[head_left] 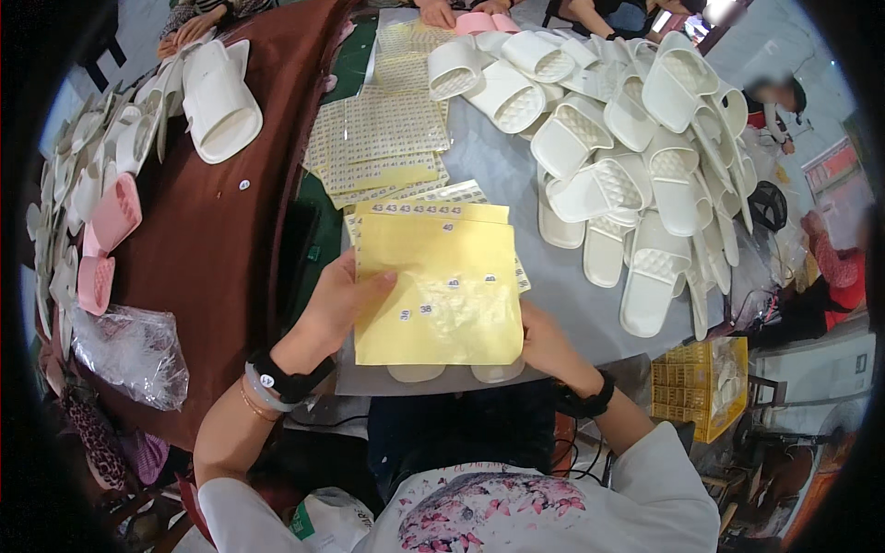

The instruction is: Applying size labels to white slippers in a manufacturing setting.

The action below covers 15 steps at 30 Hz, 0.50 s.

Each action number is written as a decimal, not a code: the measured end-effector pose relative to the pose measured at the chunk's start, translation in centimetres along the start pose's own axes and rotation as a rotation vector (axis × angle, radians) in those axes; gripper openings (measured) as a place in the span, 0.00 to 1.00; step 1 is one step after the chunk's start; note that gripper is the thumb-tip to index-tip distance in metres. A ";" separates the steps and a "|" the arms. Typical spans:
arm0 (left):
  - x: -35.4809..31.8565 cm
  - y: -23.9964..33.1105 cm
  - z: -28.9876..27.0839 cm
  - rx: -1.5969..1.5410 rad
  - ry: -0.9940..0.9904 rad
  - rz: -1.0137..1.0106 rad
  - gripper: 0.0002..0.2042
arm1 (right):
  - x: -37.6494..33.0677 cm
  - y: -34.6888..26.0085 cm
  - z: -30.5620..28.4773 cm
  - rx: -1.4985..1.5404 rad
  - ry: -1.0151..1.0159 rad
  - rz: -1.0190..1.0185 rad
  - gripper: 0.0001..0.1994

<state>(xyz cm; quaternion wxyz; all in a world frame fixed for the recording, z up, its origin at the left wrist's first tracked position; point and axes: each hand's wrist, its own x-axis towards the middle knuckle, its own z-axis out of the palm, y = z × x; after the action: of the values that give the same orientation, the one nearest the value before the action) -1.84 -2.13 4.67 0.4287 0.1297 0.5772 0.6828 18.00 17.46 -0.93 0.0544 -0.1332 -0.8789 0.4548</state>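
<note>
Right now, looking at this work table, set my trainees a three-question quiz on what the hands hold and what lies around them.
1. True or false: the left hand and right hand both grip the yellow sheet.
2. What colour are the piled slippers on the right? A pink, B white, C black.
3. What lies beyond the yellow sheet on the table?
Key: 1 true; 2 B; 3 sticker sheets.

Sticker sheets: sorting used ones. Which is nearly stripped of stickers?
The yellow sheet held in both hands; only a few round stickers remain, unlike the full sheets on the table.
</note>
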 end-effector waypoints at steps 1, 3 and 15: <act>0.1 -0.1 -0.1 -0.001 -0.035 -0.012 0.17 | 0.0 0.1 0.1 0.084 -0.005 0.097 0.11; 0.2 -0.5 -0.1 -0.038 -0.088 -0.023 0.17 | 0.1 -0.1 0.3 0.250 -0.006 0.125 0.13; -0.5 -2.2 2.1 -0.336 -0.122 -0.171 0.16 | 0.2 -3.0 0.2 0.245 0.185 0.009 0.15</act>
<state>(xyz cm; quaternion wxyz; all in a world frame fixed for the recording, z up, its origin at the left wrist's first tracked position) 0.81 -1.19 3.49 0.5349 0.0477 0.4369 0.7216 17.19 15.70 1.42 0.1491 -0.1709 -0.8074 0.5447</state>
